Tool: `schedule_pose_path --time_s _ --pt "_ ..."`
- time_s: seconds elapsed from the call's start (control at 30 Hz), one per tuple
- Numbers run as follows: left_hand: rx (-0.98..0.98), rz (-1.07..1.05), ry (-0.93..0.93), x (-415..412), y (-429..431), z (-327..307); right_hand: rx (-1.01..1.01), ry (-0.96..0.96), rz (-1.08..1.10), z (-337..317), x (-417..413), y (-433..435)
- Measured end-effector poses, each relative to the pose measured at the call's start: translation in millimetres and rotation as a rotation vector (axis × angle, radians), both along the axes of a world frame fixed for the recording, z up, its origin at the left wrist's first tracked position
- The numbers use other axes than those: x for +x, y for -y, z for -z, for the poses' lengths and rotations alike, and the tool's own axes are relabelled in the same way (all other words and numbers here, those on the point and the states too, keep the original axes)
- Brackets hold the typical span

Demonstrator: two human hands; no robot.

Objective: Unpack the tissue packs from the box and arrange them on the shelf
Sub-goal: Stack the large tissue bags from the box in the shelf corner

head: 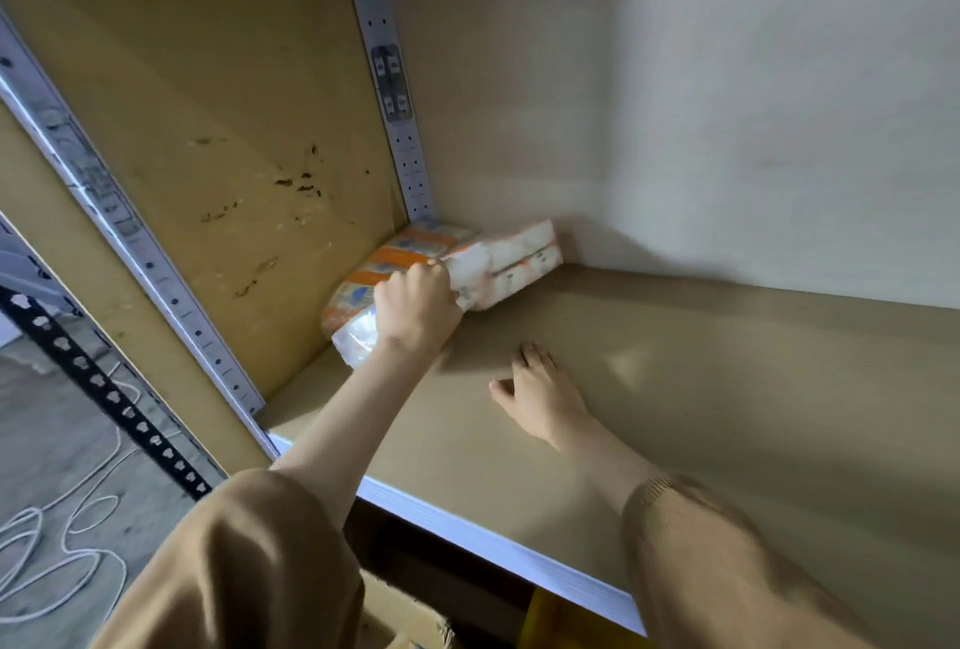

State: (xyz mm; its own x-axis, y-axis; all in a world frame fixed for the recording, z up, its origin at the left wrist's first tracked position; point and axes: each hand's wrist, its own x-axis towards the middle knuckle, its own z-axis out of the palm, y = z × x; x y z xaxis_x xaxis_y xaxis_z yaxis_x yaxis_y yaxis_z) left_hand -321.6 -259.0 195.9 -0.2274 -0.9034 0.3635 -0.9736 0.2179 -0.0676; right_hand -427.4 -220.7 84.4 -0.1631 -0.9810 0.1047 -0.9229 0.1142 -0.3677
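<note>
An orange-and-white tissue pack (498, 261) lies in the far left corner of the shelf board (727, 388), against the side panel and close to the back wall. My left hand (415, 308) is closed on the pack's near end, where the clear wrapping bunches up. My right hand (540, 394) rests flat on the shelf to the right of the pack, fingers spread, holding nothing. A corner of the cardboard box (410, 617) shows below the shelf's front edge.
The brown side panel (218, 155) with dark marks and a perforated metal upright (384, 71) bound the shelf on the left. A pale wall (727, 103) stands behind. White cable (67, 524) lies coiled on the floor at lower left, beside a black slotted post (104, 388).
</note>
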Motion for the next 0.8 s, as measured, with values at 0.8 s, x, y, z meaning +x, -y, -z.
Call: schedule_pose_path --time_s 0.8 --pt "0.028 -0.095 0.095 37 99 30 0.083 0.007 -0.022 7 7 20"
